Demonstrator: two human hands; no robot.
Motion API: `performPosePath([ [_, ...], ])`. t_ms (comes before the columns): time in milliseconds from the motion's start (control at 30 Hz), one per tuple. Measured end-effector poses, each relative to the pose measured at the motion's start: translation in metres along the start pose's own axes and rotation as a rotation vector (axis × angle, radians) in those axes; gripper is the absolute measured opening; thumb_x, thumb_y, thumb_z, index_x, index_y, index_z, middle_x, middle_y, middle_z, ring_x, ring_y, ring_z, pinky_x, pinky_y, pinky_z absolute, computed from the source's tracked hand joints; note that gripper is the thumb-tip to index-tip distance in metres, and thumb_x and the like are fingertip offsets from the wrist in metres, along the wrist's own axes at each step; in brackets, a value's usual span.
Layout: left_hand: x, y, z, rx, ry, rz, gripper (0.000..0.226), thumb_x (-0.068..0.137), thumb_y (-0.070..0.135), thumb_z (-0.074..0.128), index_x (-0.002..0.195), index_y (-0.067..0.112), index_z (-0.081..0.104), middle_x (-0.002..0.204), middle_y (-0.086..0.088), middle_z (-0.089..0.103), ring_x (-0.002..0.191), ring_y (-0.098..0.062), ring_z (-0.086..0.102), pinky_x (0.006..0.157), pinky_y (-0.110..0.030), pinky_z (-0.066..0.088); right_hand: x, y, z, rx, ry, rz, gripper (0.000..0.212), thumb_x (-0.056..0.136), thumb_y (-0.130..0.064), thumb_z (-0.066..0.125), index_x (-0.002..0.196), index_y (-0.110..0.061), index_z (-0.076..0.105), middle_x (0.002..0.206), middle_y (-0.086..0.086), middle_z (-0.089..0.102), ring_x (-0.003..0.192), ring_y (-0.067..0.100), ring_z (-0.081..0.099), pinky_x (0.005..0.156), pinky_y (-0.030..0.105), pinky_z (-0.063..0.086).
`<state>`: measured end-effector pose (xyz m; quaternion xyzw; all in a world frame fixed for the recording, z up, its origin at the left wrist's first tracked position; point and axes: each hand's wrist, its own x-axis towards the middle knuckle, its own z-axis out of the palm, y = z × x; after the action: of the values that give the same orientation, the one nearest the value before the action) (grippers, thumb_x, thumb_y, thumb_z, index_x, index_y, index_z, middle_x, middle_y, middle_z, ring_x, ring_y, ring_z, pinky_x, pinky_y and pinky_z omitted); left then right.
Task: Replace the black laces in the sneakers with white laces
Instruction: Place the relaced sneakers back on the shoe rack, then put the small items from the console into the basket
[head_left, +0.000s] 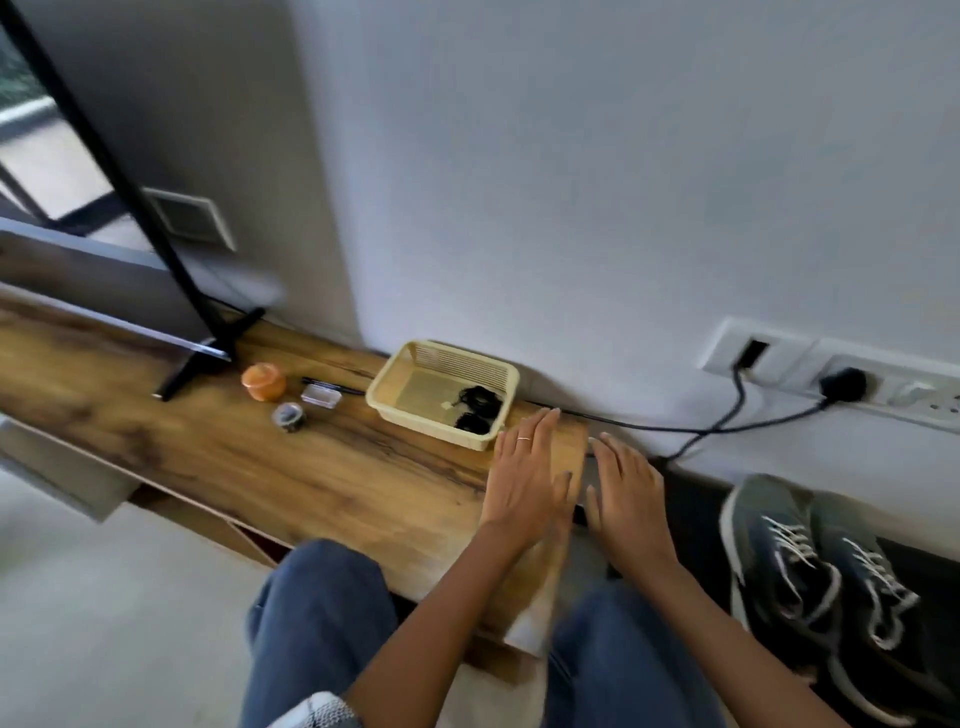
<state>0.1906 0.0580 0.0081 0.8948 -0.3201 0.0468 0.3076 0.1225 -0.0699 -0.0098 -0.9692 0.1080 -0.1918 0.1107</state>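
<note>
Both hands are flat with straight fingers and hold nothing: the left hand (524, 475), a ring on one finger, lies over the right end of the wooden shelf (322, 467), just beside the basket (441, 397), and the right hand (626, 499) is held past the shelf's edge. From left to right stand a TV foot (205, 353), an orange jar (264, 382), a tape roll (289, 417), a small clear box (321, 397), then the basket with black laces (475, 410) coiled inside. The sneakers (821, 571), strung with white laces (792, 538), sit side by side on the floor at far right, below the wall sockets (841, 379).
</note>
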Motion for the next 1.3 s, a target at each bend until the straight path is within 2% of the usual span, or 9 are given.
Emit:
performPosePath([
  [167, 0.010, -0.077, -0.041, -0.073, 0.190, -0.304, 0.063, 0.086, 0.021, 0.060, 0.143, 0.007, 0.035, 0.144, -0.010, 0.043, 0.130, -0.028, 0.039, 0.110, -0.038, 0.029, 0.042, -0.064, 0.025, 0.048, -0.009, -0.193, 0.063, 0.066, -0.004, 0.068, 0.126, -0.007, 0.048, 0.127, 0.014, 0.054, 0.116, 0.028, 0.047, 0.093, 0.045, 0.045],
  [433, 0.015, -0.155, -0.051, -0.261, 0.371, -0.739, 0.063, 0.089, 0.018, 0.061, 0.145, 0.010, 0.032, 0.152, -0.009, 0.030, 0.138, -0.023, 0.028, 0.113, -0.035, 0.025, 0.094, -0.133, 0.064, 0.101, -0.051, -0.338, 0.047, 0.079, -0.006, 0.064, 0.125, -0.009, 0.053, 0.126, 0.006, 0.053, 0.116, 0.024, 0.051, 0.093, 0.041, 0.043],
  [533, 0.020, -0.160, -0.050, -0.456, 0.445, -0.979, 0.062, 0.092, 0.019, 0.058, 0.146, 0.009, 0.029, 0.155, -0.008, 0.021, 0.141, -0.026, 0.022, 0.111, -0.035, 0.024, 0.115, -0.153, 0.083, 0.148, -0.068, -0.376, 0.042, 0.079, -0.006, 0.065, 0.120, -0.008, 0.056, 0.122, 0.007, 0.055, 0.114, 0.026, 0.053, 0.091, 0.043, 0.045],
  [633, 0.031, -0.168, -0.052, -0.659, 0.519, -1.070, 0.061, 0.092, 0.019, 0.056, 0.146, 0.011, 0.028, 0.155, -0.004, 0.016, 0.139, -0.026, 0.023, 0.112, -0.036, 0.024, 0.138, -0.177, 0.103, 0.225, -0.062, -0.411, 0.037, 0.076, -0.004, 0.066, 0.112, -0.008, 0.060, 0.115, 0.008, 0.058, 0.106, 0.028, 0.056, 0.086, 0.042, 0.046],
  [833, 0.043, -0.203, -0.075, -1.155, 0.743, -1.332, 0.057, 0.090, 0.011, 0.047, 0.145, 0.019, 0.032, 0.145, -0.001, 0.039, 0.125, -0.028, 0.049, 0.106, -0.047, 0.041, 0.182, -0.219, 0.135, 0.436, -0.204, -0.407, 0.018, 0.082, -0.007, 0.054, 0.094, -0.008, 0.067, 0.092, 0.008, 0.067, 0.088, 0.028, 0.059, 0.078, 0.038, 0.048],
  [933, 0.040, -0.223, -0.081, -1.279, 0.857, -1.478, 0.049, 0.087, 0.007, 0.048, 0.136, 0.007, 0.046, 0.137, -0.019, 0.052, 0.115, -0.035, 0.057, 0.097, -0.047, 0.046, 0.196, -0.242, 0.153, 0.468, -0.368, -0.405, 0.016, 0.085, -0.005, 0.055, 0.094, -0.006, 0.068, 0.096, 0.010, 0.066, 0.090, 0.027, 0.060, 0.079, 0.037, 0.048],
  [1100, 0.038, -0.229, -0.094, -1.283, 1.032, -1.572, 0.044, 0.093, 0.013, 0.045, 0.136, 0.007, 0.049, 0.138, -0.017, 0.051, 0.127, -0.033, 0.048, 0.105, -0.046, 0.039, 0.207, -0.278, 0.188, 0.395, -0.581, -0.410, 0.032, 0.089, -0.011, 0.055, 0.120, -0.012, 0.062, 0.120, 0.008, 0.058, 0.108, 0.026, 0.056, 0.090, 0.030, 0.042],
  [1233, 0.039, -0.233, -0.094, -1.362, 1.064, -1.605, 0.039, 0.087, 0.021, 0.051, 0.124, 0.015, 0.060, 0.121, -0.009, 0.064, 0.107, -0.028, 0.062, 0.095, -0.045, 0.050, 0.209, -0.296, 0.203, 0.318, -0.786, -0.519, 0.051, 0.090, -0.009, 0.057, 0.138, -0.022, 0.048, 0.147, 0.002, 0.038, 0.135, 0.022, 0.034, 0.109, 0.033, 0.028],
  [1300, 0.039, -0.233, -0.093, -1.390, 1.057, -1.612, 0.039, 0.084, 0.024, 0.052, 0.121, 0.016, 0.062, 0.117, -0.006, 0.065, 0.102, -0.026, 0.062, 0.092, -0.044, 0.051, 0.207, -0.299, 0.210, 0.242, -0.859, -0.598, 0.058, 0.090, -0.009, 0.057, 0.143, -0.027, 0.041, 0.155, 0.001, 0.027, 0.141, 0.023, 0.023, 0.114, 0.039, 0.023],
])
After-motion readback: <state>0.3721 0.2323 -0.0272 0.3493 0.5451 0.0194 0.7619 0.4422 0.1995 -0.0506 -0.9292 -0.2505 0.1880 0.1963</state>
